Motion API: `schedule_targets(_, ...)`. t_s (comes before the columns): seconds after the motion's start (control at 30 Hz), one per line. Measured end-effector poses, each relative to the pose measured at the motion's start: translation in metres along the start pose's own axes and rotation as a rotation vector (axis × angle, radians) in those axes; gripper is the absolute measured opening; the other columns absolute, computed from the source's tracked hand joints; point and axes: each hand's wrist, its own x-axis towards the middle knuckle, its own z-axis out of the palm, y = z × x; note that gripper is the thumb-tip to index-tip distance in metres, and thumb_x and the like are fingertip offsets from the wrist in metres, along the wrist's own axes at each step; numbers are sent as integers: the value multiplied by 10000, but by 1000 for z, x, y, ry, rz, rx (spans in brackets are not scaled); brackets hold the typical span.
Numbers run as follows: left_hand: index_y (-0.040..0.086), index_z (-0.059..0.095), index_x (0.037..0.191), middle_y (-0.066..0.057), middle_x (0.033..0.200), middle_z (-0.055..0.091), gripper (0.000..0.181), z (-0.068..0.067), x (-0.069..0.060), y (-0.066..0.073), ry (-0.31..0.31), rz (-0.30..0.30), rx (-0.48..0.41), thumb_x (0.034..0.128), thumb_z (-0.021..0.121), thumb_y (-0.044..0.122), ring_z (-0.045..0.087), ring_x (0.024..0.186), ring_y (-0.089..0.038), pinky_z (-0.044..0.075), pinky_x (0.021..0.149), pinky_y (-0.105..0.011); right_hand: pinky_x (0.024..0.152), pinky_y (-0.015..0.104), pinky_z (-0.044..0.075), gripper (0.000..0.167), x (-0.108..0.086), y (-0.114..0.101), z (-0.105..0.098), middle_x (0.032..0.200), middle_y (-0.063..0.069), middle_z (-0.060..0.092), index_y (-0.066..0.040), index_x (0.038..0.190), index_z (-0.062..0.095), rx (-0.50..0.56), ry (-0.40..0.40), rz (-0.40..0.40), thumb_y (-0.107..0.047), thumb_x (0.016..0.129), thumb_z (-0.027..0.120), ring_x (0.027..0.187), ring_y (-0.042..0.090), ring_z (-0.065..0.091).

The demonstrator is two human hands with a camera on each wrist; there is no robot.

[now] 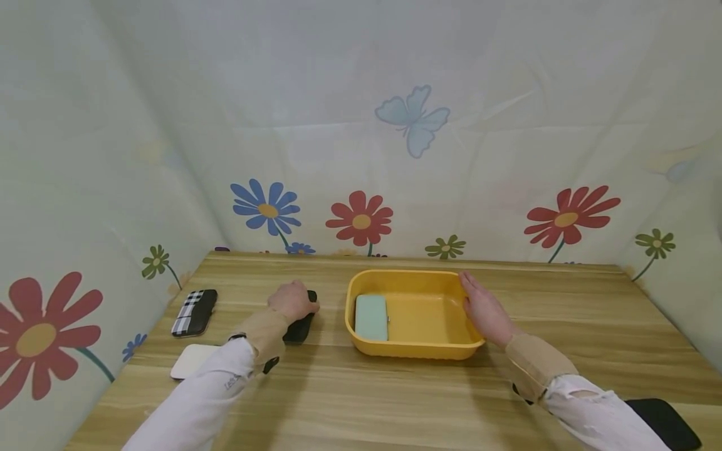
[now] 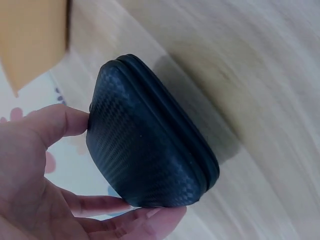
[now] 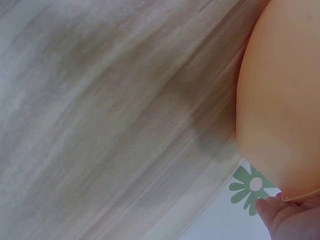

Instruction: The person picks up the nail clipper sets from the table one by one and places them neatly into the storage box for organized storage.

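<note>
My left hand [image 1: 293, 301] grips a small black case [image 1: 300, 327] left of the yellow bin [image 1: 414, 351]. In the left wrist view the black case shows a woven texture and a seam along its edge; the thumb is on one side and the fingertips are on the other. Whether it is lifted off the table, I cannot tell. My right hand [image 1: 489, 311] touches the bin's right end, fingers stretched along the rim. Inside the bin, a mint-green case [image 1: 371, 317] lies against the left wall.
At the table's left lie a black and plaid case [image 1: 194, 312] and a cream flat item [image 1: 193, 361], partly hidden by the left sleeve. A black flat item [image 1: 665, 423] lies beside the right sleeve. A flower-printed curtain [image 1: 485, 188] stands behind the wooden table [image 1: 361, 401].
</note>
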Motion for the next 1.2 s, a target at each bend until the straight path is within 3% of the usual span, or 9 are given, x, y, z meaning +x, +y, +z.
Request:
schedule_targets(0.37, -31, 494, 1139, -173, 1041, 584, 615, -27, -2, 16, 18, 44, -31, 771, 581, 454, 579, 853, -271, 485, 711, -395, 947, 515, 328, 431, 0, 1, 2, 1302, 346, 338, 171, 1255, 345, 26, -4, 9, -36, 887, 431, 1180, 441, 376)
schedule_targets(0.63, -65, 275, 1332, -227, 1140, 558, 834, -46, 1, 29, 38, 67, -8, 778, 557, 491, 585, 947, -319, 478, 785, -434, 969, 527, 293, 419, 0, -3, -2, 1315, 357, 303, 183, 1261, 320, 60, -30, 27, -58, 923, 378, 1206, 450, 332)
schedule_targets(0.9, -13, 346, 1285, -180, 1132, 558, 762, -53, -6, 48, 15, 58, 46, 778, 549, 519, 581, 923, -293, 480, 772, -424, 974, 528, 289, 415, 0, -3, -3, 1325, 347, 297, 173, 1273, 312, 68, -47, 36, -56, 931, 362, 1219, 445, 317)
schedule_targets(1.2, 12, 448, 1140, -150, 1021, 582, 639, -55, -9, 53, 15, 41, 27, 761, 578, 509, 569, 821, -261, 480, 731, -396, 969, 522, 300, 415, 0, 0, -1, 1324, 342, 306, 168, 1272, 319, 60, -36, 37, -64, 932, 364, 1217, 439, 326)
